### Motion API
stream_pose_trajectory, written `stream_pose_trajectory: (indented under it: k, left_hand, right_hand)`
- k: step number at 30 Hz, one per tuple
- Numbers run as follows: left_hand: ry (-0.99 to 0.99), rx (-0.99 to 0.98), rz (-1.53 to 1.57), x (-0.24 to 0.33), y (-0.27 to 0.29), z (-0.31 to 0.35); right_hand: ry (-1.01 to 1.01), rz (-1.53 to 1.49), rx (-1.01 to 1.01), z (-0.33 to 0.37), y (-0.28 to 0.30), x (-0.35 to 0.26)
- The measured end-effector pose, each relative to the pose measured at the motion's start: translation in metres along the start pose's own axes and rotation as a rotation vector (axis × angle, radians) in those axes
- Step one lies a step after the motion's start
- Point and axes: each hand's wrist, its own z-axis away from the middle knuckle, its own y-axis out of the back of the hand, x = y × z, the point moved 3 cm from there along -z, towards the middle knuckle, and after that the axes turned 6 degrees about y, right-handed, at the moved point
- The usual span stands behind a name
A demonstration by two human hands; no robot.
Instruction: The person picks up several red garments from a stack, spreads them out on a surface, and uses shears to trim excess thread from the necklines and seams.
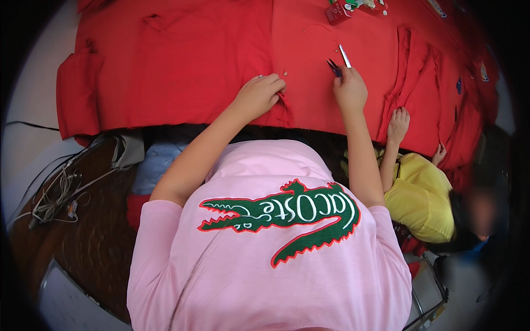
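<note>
My left hand point(260, 96) is on the near part of a red garment point(193, 66), its fingers curled and closed on the cloth by a folded edge point(284, 107). To the right, my right hand point(351, 91) is closed round a small dark tool with two points point(333, 67), which looks like thread snips. A slim silver pointed blade point(345, 56) shows just beyond the same fingers; whether it is gripped too or belongs to the same tool is unclear. A small pale scrap point(285, 73) lies on the cloth beside my left fingers.
A red box point(338, 12) stands at the far edge. On the right, a person in a yellow shirt point(422, 193) has a hand point(397, 126) on another red garment point(411, 77). Tangled cables point(58, 190) hang at the lower left. The table's near edge runs in front of me.
</note>
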Motion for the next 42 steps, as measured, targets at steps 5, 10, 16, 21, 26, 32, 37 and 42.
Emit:
stream_pose_trajectory:
  k: [5,10,16,21,26,32,37,42]
  left_hand:
    - [0.123,0.075,0.084,-0.015,0.0,0.029]
    - [0.115,0.1,0.108,-0.021,-0.005,0.03]
    - [0.123,0.13,0.174,-0.032,0.026,0.026]
    - [0.205,0.224,-0.355,-0.135,0.088,0.05]
    - [0.285,0.265,-0.562,-0.216,0.164,0.081]
    - [0.343,0.379,-0.511,-0.272,0.21,0.065]
    - [0.543,0.582,-0.221,-0.299,0.245,0.015]
    - [0.686,0.666,0.385,-0.314,0.269,-0.019]
  right_hand:
    - [-0.608,-1.069,-0.035,0.018,-0.026,0.013]
    - [-0.765,-1.504,-0.267,0.008,-0.037,-0.032]
    - [-0.588,-1.326,-0.276,-0.024,-0.035,-0.084]
    - [-0.475,-1.155,-0.209,-0.062,-0.057,-0.094]
    - [-0.467,-1.096,-0.1,-0.109,-0.094,-0.109]
    - [-0.531,-1.08,0.133,-0.175,-0.137,-0.118]
    - [-0.831,-1.336,-0.054,-0.226,-0.127,-0.114]
    - [-0.749,-1.856,-0.139,-0.233,-0.08,-0.136]
